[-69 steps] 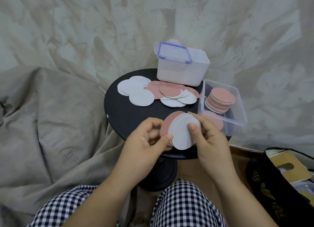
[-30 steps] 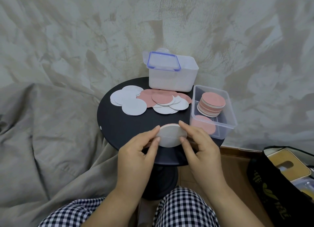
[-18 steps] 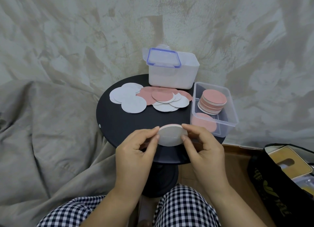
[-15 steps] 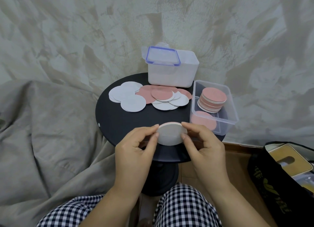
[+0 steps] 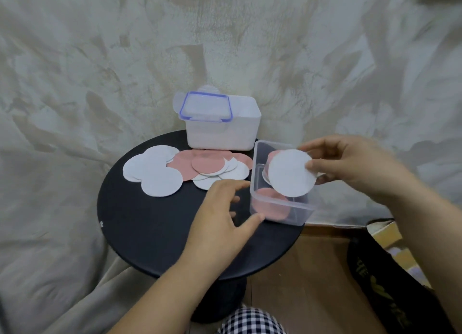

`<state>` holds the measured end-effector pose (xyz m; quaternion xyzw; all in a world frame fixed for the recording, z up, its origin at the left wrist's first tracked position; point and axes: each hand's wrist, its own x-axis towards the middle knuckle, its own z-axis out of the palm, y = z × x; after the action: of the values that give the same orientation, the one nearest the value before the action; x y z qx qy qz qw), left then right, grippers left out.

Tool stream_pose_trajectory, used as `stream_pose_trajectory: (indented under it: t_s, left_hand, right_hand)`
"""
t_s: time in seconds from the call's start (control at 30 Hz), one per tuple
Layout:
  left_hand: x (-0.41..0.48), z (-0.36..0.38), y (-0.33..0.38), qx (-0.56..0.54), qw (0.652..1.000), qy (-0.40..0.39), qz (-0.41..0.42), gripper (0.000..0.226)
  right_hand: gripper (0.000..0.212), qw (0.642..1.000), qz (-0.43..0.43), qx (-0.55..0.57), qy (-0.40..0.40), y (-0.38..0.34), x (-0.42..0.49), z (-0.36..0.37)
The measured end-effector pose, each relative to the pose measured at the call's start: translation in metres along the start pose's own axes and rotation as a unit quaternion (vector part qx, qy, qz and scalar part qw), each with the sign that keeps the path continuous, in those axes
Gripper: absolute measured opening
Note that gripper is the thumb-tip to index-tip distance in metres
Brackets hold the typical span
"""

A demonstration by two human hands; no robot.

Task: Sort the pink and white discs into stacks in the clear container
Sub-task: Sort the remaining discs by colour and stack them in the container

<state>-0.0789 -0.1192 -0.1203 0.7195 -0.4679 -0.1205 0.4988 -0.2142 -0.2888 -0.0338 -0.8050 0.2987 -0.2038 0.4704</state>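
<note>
White disc (image 5: 291, 173): being held tilted over the container, hiding most of the back stack.
Right hand (image 5: 350, 168): pinching the disc's right edge, thumb in front, fingers behind.
Left hand (image 5: 222, 218): hovering over the desk, fingers spread and relaxed, holding nothing; thumb lying just beside the container's near corner, contact unclear.
Container (image 5: 255, 178): sitting at the desk's right edge, holding a pink stack (image 5: 272, 156) at the back and pink discs (image 5: 267, 204) in front.
Loose discs (image 5: 160, 181): lying overlapped, white and pink, across the far side of the desk (image 5: 155, 228).
Box (image 5: 220, 136): standing behind them, lid (image 5: 206, 106) resting on top.
</note>
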Motion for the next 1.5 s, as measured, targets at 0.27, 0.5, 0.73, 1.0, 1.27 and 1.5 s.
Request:
stream_pose_trajectory:
  t_s: [0.27, 0.5, 0.73, 1.0, 1.27, 1.5]
  left_hand:
    - [0.017, 0.012, -0.005, -0.017, 1.0, -0.004, 0.007, 0.045]
    - [0.02, 0.015, -0.012, -0.066, 0.998, -0.005, -0.023, 0.041]
    - [0.018, 0.014, -0.011, -0.063, 0.998, -0.012, -0.02, 0.042]
    - [0.017, 0.014, -0.009, -0.057, 0.998, -0.014, -0.013, 0.043]
    - [0.016, 0.013, -0.008, -0.049, 0.999, -0.017, -0.007, 0.045]
    - [0.016, 0.014, -0.009, -0.044, 0.999, -0.013, 0.001, 0.045]
  right_hand:
    - [0.021, 0.976, 0.029, -0.138, -0.166, 0.005, 0.036, 0.011]
    - [0.021, 0.956, -0.015, -0.242, -0.168, 0.012, 0.045, 0.024]
    - [0.021, 0.935, -0.024, -0.314, -0.161, 0.013, 0.046, 0.031]
    - [0.021, 0.879, -0.067, -0.448, -0.15, 0.007, 0.039, 0.039]
    - [0.027, 0.835, -0.05, -0.521, -0.172, 0.004, 0.036, 0.045]
    - [0.038, 0.85, -0.033, -0.487, -0.2, 0.004, 0.042, 0.042]
